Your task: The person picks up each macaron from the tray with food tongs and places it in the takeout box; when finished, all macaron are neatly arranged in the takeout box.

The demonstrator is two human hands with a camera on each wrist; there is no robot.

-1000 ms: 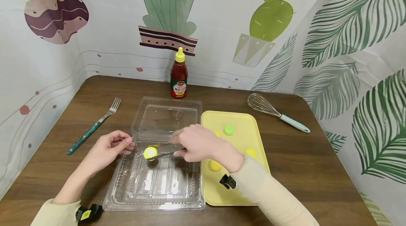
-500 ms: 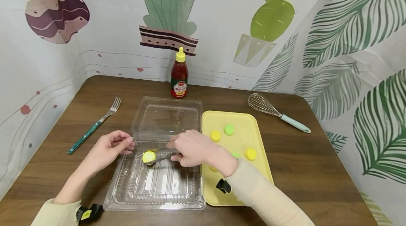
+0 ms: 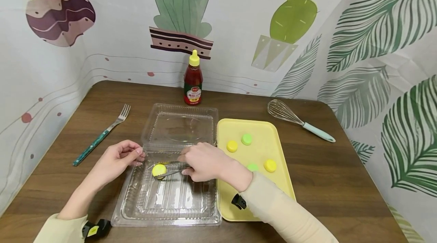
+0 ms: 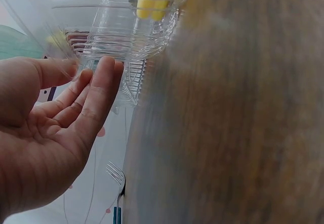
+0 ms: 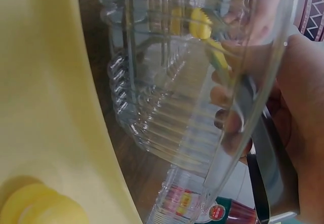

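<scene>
- Head view: tongs (image 3: 173,172) held in the curled fingers of the right grip (image 3: 206,161); yellow macaron (image 3: 159,171) seen between their tips, in the back-left part of the clear container (image 3: 170,201). Firmness of hold cannot be told.
- Left wrist view: container edge pinched between thumb and fingertips of the left grip (image 4: 55,127).
- Right wrist view: yellow tray (image 5: 40,82) seen beside the container; another yellow macaron (image 5: 53,211) carried on it.

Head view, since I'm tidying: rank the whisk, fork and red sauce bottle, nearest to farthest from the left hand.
From the left hand:
1. Fork, forward and left of it
2. Red sauce bottle, far edge of the table
3. Whisk, over on the right
</scene>
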